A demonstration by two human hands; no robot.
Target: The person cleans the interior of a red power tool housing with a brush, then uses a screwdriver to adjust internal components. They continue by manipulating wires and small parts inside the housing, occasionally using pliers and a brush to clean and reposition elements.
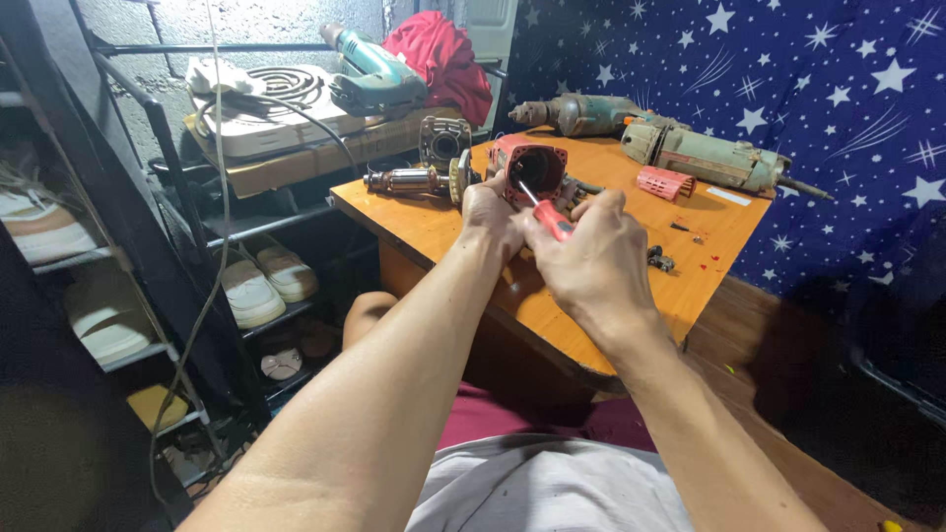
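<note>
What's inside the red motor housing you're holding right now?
The red motor housing shows a dark, round opening; the screwdriver in the right hand points in. The left hand steadies it. Deeper inside is too dark to see.

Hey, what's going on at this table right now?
A person sits at an orange table with a red power-tool housing opened up. The left hand steadies the housing while the right hand holds a red-handled screwdriver, its tip pointed into the housing's open end. A motor rotor lies to the left, apart from the housing. Two drills and a red vent cover lie farther back.
</note>
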